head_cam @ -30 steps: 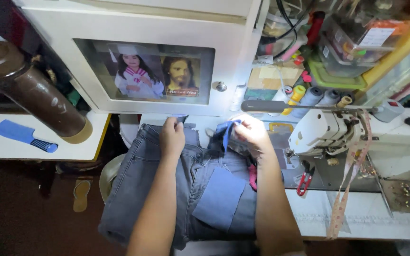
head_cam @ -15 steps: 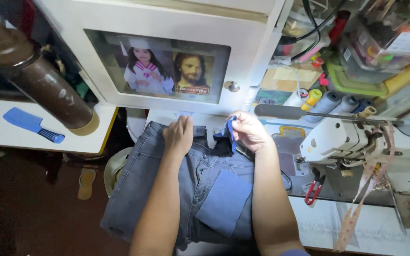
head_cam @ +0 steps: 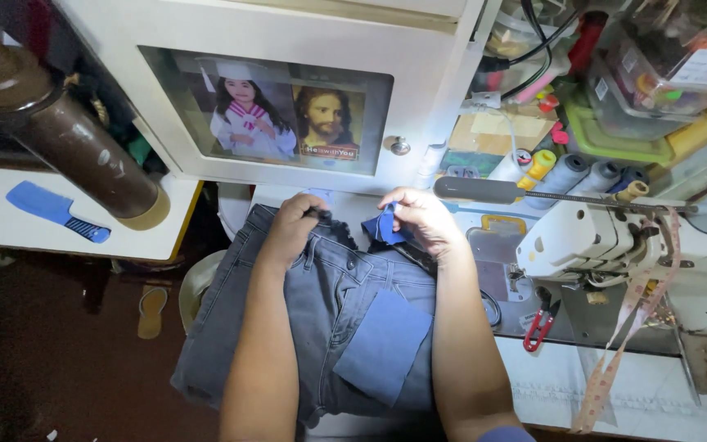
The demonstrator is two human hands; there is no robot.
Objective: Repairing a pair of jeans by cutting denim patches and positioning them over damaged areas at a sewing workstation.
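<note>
A pair of grey jeans [head_cam: 321, 319] lies spread over the sewing table, waistband away from me. My left hand [head_cam: 292, 225] grips the waistband at its far left. My right hand [head_cam: 421, 217] pinches a small blue piece of cloth [head_cam: 380, 230] at the waistband's middle. A larger blue fabric patch [head_cam: 385, 344] rests loose on the jeans between my forearms.
A white sewing machine [head_cam: 583, 237] stands to the right, red snips [head_cam: 540, 323] and a measuring tape [head_cam: 623, 336] beside it. Thread cones [head_cam: 570, 172] and plastic boxes sit behind. A white cabinet [head_cam: 288, 123] with pictures faces me. A brown cylinder [head_cam: 67, 135] and blue comb [head_cam: 55, 210] lie left.
The view has drawn closer to the work. Both hands have stayed at the waistband, the right hand lifting the small blue piece slightly.
</note>
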